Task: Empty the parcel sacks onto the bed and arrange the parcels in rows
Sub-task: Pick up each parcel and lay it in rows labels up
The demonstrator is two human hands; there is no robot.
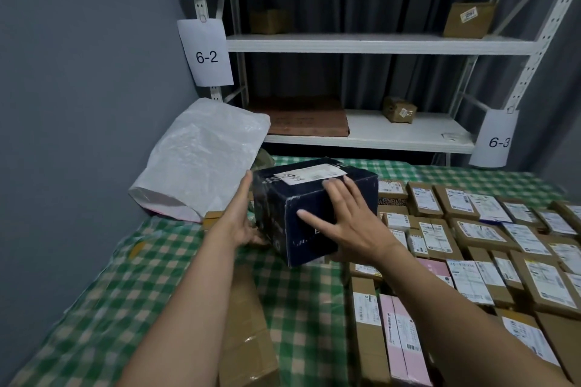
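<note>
- One dark blue box (314, 214) with a white shipping label on top. It's tilted and held over the green checked bed (151, 286), just left of the laid-out parcels. Can't tell if its bottom corner touches the sheet.
- Two hands on it, one per side. The left hand (242, 220) is flat against the box's left side with its fingers straight. The right hand (342, 226) is spread wide across the near face, also with straight fingers, and the thumb seems to sit down by the bottom edge. So it's a squeeze between two flat palms, nothing curled round it.
- One white sack (201, 160) lies slumped on the bed against the grey wall, behind and left of the box, mouth facing the camera.
- Rows of parcels (471, 229) fill the right side of the bed, packed edge to edge with labels up. I count more than twenty, mostly brown cardboard. At least two are pink (405, 339); the rest run off frame.
- One big flat brown carton (248, 324) lies on the bed under the left forearm, apart from the rows.
- One white metal shelf rack (377, 42) stands behind the bed with four boxes: two on the upper shelf, plus one wide flat one (301, 118) and one small one (399, 109) on the lower shelf.
- Three paper tags hang on the rack: "6-2" (206, 53), "6-3" (498, 141), and one cut off at the top.
</note>
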